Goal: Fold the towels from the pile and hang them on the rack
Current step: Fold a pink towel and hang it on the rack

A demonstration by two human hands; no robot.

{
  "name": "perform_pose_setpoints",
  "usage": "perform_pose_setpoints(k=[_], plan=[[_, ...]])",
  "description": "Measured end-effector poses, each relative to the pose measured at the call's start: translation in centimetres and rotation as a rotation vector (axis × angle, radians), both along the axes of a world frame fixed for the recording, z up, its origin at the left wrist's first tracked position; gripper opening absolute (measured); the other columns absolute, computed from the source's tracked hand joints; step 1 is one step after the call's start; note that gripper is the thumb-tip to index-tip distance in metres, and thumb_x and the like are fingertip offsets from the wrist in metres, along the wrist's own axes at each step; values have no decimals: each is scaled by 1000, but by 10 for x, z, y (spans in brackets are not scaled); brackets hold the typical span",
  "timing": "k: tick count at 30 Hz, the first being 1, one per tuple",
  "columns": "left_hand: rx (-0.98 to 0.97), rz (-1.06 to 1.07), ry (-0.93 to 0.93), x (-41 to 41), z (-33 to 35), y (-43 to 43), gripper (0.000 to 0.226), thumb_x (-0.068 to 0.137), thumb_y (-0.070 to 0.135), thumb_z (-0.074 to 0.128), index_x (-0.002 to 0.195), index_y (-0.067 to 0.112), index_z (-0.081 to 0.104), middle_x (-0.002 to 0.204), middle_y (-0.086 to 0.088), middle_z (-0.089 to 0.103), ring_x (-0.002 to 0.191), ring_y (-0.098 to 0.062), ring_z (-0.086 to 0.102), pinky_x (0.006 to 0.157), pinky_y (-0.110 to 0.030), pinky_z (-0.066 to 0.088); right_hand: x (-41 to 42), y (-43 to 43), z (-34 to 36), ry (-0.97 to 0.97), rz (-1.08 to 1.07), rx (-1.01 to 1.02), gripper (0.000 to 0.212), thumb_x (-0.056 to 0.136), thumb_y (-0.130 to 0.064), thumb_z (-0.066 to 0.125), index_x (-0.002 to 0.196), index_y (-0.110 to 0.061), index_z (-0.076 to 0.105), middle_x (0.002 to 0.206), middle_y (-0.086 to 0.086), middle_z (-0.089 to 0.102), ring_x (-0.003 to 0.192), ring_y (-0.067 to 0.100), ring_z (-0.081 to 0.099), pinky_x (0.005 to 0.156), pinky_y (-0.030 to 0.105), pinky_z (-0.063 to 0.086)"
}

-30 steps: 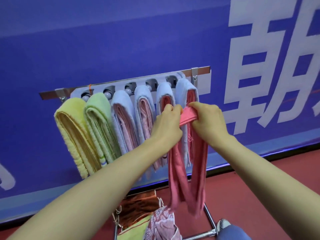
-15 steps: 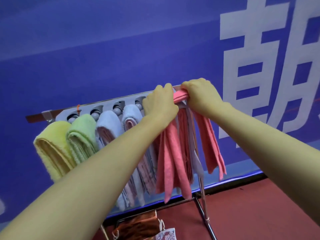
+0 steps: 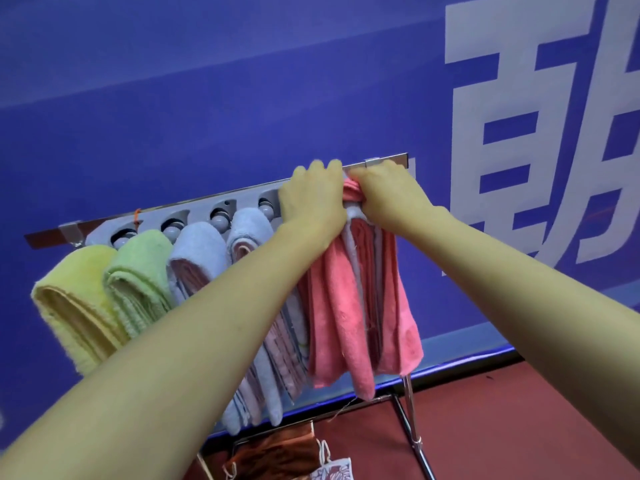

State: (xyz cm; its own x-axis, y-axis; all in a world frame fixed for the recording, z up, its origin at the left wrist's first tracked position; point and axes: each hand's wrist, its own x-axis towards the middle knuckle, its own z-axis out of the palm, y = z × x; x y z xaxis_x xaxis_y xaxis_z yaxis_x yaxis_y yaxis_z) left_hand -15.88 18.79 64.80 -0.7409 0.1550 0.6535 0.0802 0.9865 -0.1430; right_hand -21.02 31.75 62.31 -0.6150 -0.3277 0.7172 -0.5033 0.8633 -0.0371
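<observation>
A folded pink towel (image 3: 332,317) hangs at the right end of the metal rack (image 3: 214,204), its two halves dropping on either side of a pale blue towel. My left hand (image 3: 313,202) and my right hand (image 3: 388,195) both grip the pink towel's top fold against the rack bar. Further left on the rack hang a yellow towel (image 3: 69,299), a green towel (image 3: 138,271) and two pale blue towels (image 3: 201,251) with pink insides. My left forearm hides part of the middle towels.
A blue banner wall (image 3: 207,98) with large white characters stands right behind the rack. The rack's metal leg (image 3: 414,420) runs down at the right over a red floor (image 3: 519,420). Brown and patterned cloths (image 3: 277,452) lie low under the rack.
Both hands lifted the pink towel from chest height up to the rack bar and now press its fold onto the right end. The view has moved closer.
</observation>
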Motion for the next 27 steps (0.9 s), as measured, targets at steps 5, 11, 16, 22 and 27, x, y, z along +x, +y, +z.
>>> perform_pose_setpoints(k=[5, 11, 16, 22, 27], plan=[[-83, -14, 5, 3, -19, -4, 37, 90, 17, 58, 125, 16, 46, 114, -13, 65, 104, -38, 62, 65, -37, 32, 9, 13, -25, -76, 67, -107, 32, 84, -23, 60, 115, -20, 66, 93, 10, 70, 86, 40, 58, 64, 37, 44], [139, -121, -12, 8, -28, 0, 42, 91, 11, 55, 132, 11, 47, 116, -16, 65, 106, -40, 60, 71, -38, 32, 11, 9, -34, -154, 94, -291, 33, 72, -27, 50, 98, -23, 70, 76, 2, 67, 74, 33, 56, 62, 37, 46], [938, -252, -16, 17, -87, 15, 35, 94, 15, 54, 128, 15, 53, 108, -20, 69, 98, -41, 64, 74, -40, 44, 16, 1, -71, -336, 28, -764, 19, 70, -9, 55, 55, -15, 45, 50, 1, 43, 61, 23, 31, 54, 35, 35], [1233, -97, -55, 20, -150, 16, 40, 87, 5, 52, 122, 19, 66, 107, -22, 70, 102, -45, 61, 81, -40, 44, 22, -5, -115, -486, -87, -791, 20, 70, -3, 52, 56, -13, 40, 56, 7, 48, 54, 26, 42, 48, 32, 36], [1201, -143, 25, 18, -169, -12, 36, 87, 19, 63, 123, 25, 69, 104, -8, 75, 102, -35, 64, 85, -35, 47, 15, 10, -143, -474, -222, -619, 12, 69, -1, 45, 65, -12, 44, 59, 7, 51, 57, 32, 47, 46, 30, 30]])
